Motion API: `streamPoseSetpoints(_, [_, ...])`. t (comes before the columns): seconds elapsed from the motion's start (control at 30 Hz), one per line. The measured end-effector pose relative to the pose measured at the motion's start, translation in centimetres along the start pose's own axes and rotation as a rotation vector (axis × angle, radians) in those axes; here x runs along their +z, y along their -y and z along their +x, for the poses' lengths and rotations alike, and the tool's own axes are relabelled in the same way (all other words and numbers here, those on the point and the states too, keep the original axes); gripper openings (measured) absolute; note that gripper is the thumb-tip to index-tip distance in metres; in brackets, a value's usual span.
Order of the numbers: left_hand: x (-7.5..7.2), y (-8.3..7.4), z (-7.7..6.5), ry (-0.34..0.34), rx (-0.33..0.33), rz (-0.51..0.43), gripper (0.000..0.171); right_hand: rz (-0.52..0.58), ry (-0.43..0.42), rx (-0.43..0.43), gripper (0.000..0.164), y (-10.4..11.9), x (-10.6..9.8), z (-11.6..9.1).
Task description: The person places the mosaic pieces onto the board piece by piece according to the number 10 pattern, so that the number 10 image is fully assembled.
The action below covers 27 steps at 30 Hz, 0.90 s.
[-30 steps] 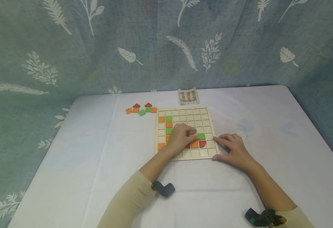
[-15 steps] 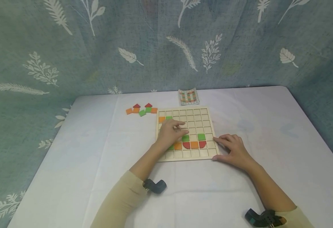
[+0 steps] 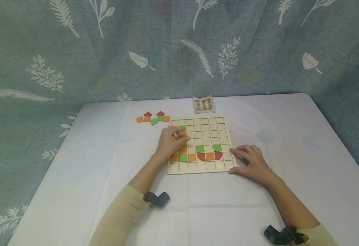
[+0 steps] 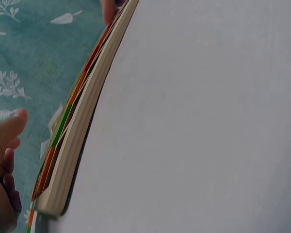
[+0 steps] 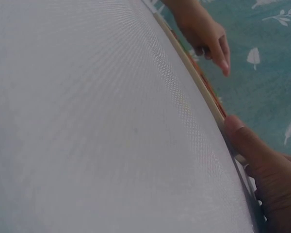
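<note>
A pale wooden grid board (image 3: 210,136) lies on the table with orange and green square tiles and red half-round tiles in some of its cells. Over its left side hovers my left hand (image 3: 168,141), thumb and forefinger apart with nothing between them. That hand hides part of the tiled left columns. The left wrist view shows the hand (image 4: 2,170) above the board's side, thumb extended. At the right edge, my right hand (image 3: 251,162) touches the board with thumb and fingertips spread. In the right wrist view its thumb (image 5: 245,141) lies against the board's rim.
Several loose tiles, including an orange square (image 3: 139,120), a green square (image 3: 153,121) and a red triangle (image 3: 160,113), lie off the board's far left corner. A printed pattern card (image 3: 204,105) lies behind the board. A leaf-patterned cloth (image 3: 167,51) hangs beyond the white table (image 3: 105,188).
My left hand has moved left across the board, uncovering the green tile and red half-round in the middle. The right hand has stayed at the edge.
</note>
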<state>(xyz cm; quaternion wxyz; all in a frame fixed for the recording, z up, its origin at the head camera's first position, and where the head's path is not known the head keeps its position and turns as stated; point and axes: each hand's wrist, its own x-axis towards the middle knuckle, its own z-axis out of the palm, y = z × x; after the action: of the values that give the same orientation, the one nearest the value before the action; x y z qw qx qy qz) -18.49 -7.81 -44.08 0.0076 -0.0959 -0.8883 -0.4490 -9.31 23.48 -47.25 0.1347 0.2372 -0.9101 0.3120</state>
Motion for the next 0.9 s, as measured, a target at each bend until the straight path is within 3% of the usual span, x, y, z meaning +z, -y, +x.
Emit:
streamPoseSetpoints(0.47, [-3.0,2.2,1.3,-0.098,-0.04,0.014,0.044,-0.007,-0.003,0.001,0.07,-0.1,-0.2,0.0])
streamPoseSetpoints(0.9, [-6.3,6.3,3.1,-0.254,-0.199,0.116,0.043,-0.013,0.03,0.027,0.07,0.3,0.0,0.0])
